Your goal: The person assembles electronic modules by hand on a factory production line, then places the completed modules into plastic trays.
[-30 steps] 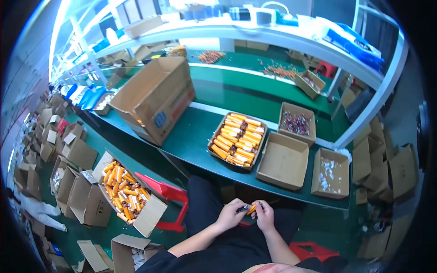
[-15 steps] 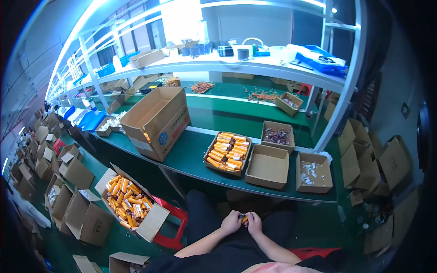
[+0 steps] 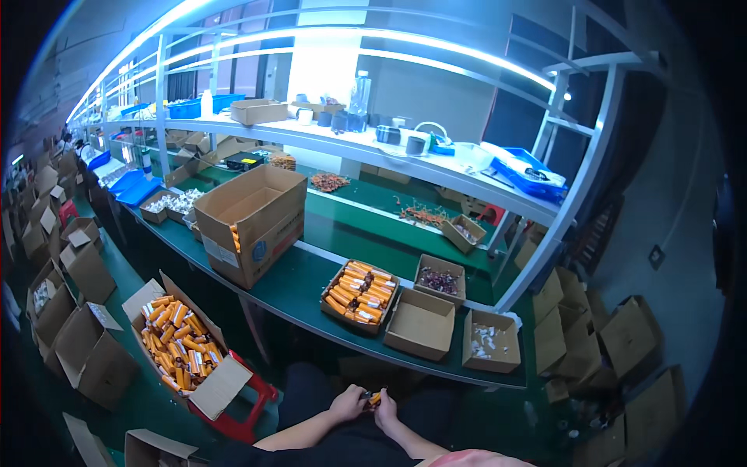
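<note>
View: the head has tipped up since a second ago, so the far shelf and its lights now fill the top.
Hands: left hand and right hand have slid down to the near edge, close together.
Orange piece: a sliver shows between the fingertips, smaller than before.
Green bench: now sits lower and more central.

Left hand, right hand together at lap, fingers pinched.
</note>
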The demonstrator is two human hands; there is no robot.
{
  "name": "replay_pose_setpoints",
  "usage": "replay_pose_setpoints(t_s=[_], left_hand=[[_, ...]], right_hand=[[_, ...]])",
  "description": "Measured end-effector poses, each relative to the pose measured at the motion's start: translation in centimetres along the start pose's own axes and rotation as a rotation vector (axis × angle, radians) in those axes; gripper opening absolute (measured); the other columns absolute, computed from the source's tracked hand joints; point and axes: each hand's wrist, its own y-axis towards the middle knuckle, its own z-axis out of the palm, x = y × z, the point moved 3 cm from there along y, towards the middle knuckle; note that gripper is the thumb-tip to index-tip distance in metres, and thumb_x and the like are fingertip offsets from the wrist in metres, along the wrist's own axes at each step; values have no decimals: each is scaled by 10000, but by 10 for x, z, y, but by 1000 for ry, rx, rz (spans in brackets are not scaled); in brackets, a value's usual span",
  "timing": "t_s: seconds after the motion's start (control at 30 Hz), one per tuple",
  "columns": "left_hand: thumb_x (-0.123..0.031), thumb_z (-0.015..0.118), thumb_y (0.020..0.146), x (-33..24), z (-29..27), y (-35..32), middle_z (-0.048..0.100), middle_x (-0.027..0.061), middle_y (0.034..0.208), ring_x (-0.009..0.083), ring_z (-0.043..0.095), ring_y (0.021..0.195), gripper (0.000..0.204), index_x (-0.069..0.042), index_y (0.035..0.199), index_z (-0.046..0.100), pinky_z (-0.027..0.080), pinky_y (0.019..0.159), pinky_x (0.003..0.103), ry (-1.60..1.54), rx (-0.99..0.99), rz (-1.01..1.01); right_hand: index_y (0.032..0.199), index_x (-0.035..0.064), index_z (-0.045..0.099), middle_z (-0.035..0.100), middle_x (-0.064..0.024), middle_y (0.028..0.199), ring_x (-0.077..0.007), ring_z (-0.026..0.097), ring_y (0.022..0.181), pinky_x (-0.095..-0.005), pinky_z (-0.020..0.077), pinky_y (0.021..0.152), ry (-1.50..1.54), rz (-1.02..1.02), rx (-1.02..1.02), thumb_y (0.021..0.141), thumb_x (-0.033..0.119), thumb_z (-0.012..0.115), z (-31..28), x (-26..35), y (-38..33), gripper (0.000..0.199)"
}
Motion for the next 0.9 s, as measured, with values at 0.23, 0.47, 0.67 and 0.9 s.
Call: replay_pose_setpoints(t_s=[0.23, 0.47, 0.67, 0.9], left_hand=[[-318, 656, 972, -5, -22, 18, 716, 150, 1086, 312, 696, 892, 323, -46, 1135, 718, 562, 844, 376, -254, 19, -48], [-248, 700, 970, 19, 20, 39, 738, 77, 974, 172, 684, 834, 249, -44, 1112, 715, 551, 814, 305, -448, 191, -84], [-129, 695, 879, 14, 22, 48, 744, 135, 908, 313, 694, 774, 158, -9, 981, 711, 561, 754, 394, -168, 69, -60], [-112, 694, 855, 14, 14, 56, 748, 136, 902, 335, 694, 757, 155, -18, 976, 717, 564, 742, 413, -23, 169, -136]], right_hand=[[997, 54, 642, 639, -86, 845, -152, 596, 676, -269, 477, 572, 47, -75, 202, 1108, 393, 460, 23, 16, 14, 400], [1064, 71, 601, 619, -73, 845, -126, 574, 579, -225, 444, 458, -68, -86, 90, 1117, 334, 435, -24, 17, 16, 316], [1038, 103, 591, 595, -44, 806, -88, 481, 545, -230, 418, 456, -304, 41, 90, 1117, 332, 423, -2, 42, -2, 294], [1045, 74, 610, 597, -44, 816, -113, 489, 590, -259, 446, 566, -574, -84, 113, 1119, 336, 409, -10, 19, 27, 338]])
